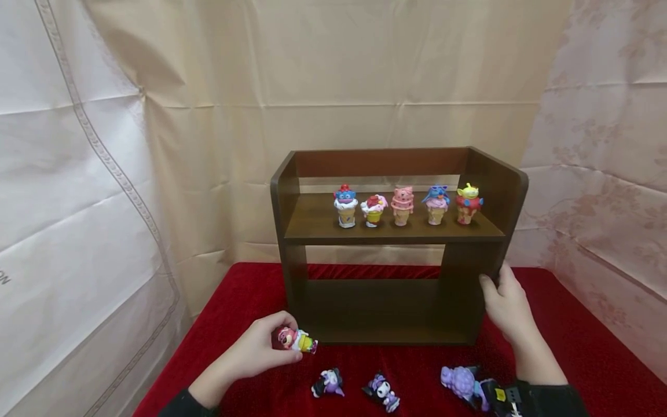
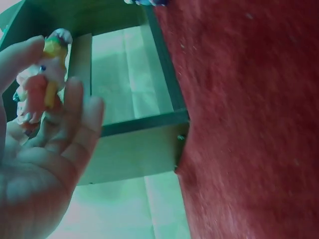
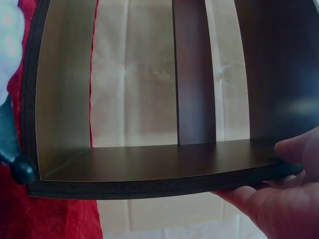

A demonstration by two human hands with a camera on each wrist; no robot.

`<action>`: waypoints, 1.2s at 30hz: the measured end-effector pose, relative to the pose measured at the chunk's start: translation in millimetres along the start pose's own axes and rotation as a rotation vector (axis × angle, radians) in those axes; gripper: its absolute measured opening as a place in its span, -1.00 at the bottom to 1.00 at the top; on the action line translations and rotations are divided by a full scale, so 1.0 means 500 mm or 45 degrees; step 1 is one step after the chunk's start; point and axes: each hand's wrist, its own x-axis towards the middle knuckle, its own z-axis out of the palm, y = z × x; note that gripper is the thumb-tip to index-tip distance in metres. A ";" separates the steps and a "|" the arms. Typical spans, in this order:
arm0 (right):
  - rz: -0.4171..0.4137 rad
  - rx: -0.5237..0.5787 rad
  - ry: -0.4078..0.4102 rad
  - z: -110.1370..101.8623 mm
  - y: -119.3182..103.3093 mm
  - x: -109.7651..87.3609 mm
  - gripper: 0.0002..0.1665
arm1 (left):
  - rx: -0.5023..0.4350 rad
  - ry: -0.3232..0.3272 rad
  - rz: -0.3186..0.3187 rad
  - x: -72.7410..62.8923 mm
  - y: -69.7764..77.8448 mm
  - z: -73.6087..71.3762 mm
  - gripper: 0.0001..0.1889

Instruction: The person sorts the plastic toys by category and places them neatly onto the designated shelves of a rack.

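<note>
Currently mid-transfer, I'd say: figurine picked up, not yet set down. Landmark is the shelf (image 1: pixel 312 233).

Left hand (image 1: pixel 260 347): at the shelf's lower front left, pinching the pink-and-yellow bear figurine (image 1: pixel 300 340) between thumb and fingers, gap closed to about the figurine's width. Figurine lies nearly sideways, head toward the palm, in front of the shelf's base. Contact with the shelf: can't tell.

Right hand (image 1: pixel 508 301): wrapped on the shelf's right side panel, thumb inside, fingers outside. Probably bracing.

Upper tier of the shelf: blue (image 1: pixel 346 213), white-topped (image 1: pixel 373 211), pink (image 1: pixel 402 207), blue-and-pink (image 1: pixel 436 205) and green-headed (image 1: pixel 469 205) cone figurines, upright in a row. In front of the shelf, on red cloth (image 1: pixel 237 307): two black-and-purple figurines (image 1: pixel 329 383) (image 1: pixel 384 394) lying down, plus a purple one (image 1: pixel 461 382) toward the shelf's right.

Next move likely calls for lifting over a shelf edge, turning the figurine base-down, releasing gently. Target tier unclear; upper tier's left end has room. Main risk: tipping on release.
</note>
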 end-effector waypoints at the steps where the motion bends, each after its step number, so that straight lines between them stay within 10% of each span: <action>1: 0.000 0.000 0.000 0.000 -0.001 0.000 -0.40 | -0.022 0.021 0.006 0.001 0.004 0.001 -0.63; 24: -0.002 -0.006 -0.003 -0.002 0.003 -0.005 -0.41 | -0.268 0.415 0.164 0.006 0.085 0.020 -0.61; 36: -0.016 -0.022 0.001 -0.001 0.003 -0.003 -0.40 | -0.071 0.677 0.361 0.009 0.138 -0.001 -0.37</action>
